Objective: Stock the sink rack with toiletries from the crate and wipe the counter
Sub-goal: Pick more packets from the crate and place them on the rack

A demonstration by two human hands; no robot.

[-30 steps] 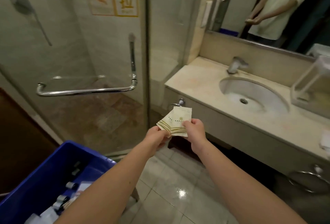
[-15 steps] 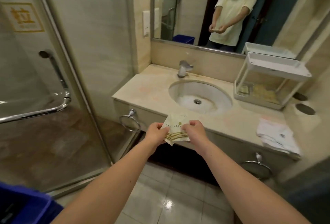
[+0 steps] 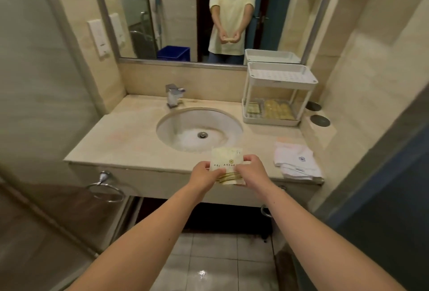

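Both hands hold a small stack of flat cream toiletry packets (image 3: 227, 159) with gold stripes over the counter's front edge, just before the sink (image 3: 199, 128). My left hand (image 3: 204, 174) pinches their left side and my right hand (image 3: 251, 170) pinches their right side. The white two-tier sink rack (image 3: 279, 79) stands at the counter's back right; its lower tray carries yellow round items and a packet, its top tray looks bare. A folded white cloth (image 3: 296, 160) lies on the beige counter (image 3: 120, 137) at the right front. The blue crate (image 3: 174, 53) shows only in the mirror.
A chrome faucet (image 3: 174, 94) stands behind the basin. Two dark round caps (image 3: 320, 120) sit on the ledge right of the rack. A towel ring (image 3: 105, 189) hangs under the counter's left front. A glass shower partition fills the left side. A dark door edge stands at the right.
My view has swung right from the shower door and crate to face the sink. Both hands kept their hold on the packets and carried them toward the counter's front edge.
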